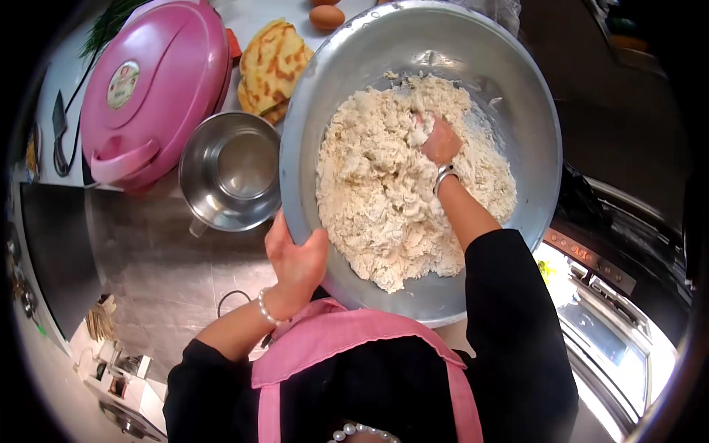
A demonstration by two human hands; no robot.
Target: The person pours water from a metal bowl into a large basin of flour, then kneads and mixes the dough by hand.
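A large metal mixing bowl (528,88) is in front of me, tilted my way. Shaggy, crumbly dough (377,177) with loose flour fills much of it. My left hand (298,258) grips the bowl's rim at the near left, its thumb over the edge and the other fingers partly hidden outside. My right hand (441,142) is sunk in the dough right of the bowl's middle. Dough covers its fingers, so their pose is hidden. A bracelet circles each wrist.
Left of the bowl stands a steel pot (233,170). Beyond it are a pink electric griddle (159,81) with its lid down, folded flatbreads (273,66) and an egg (326,17). A knife (60,133) lies far left. An oven control panel (583,255) is at the right.
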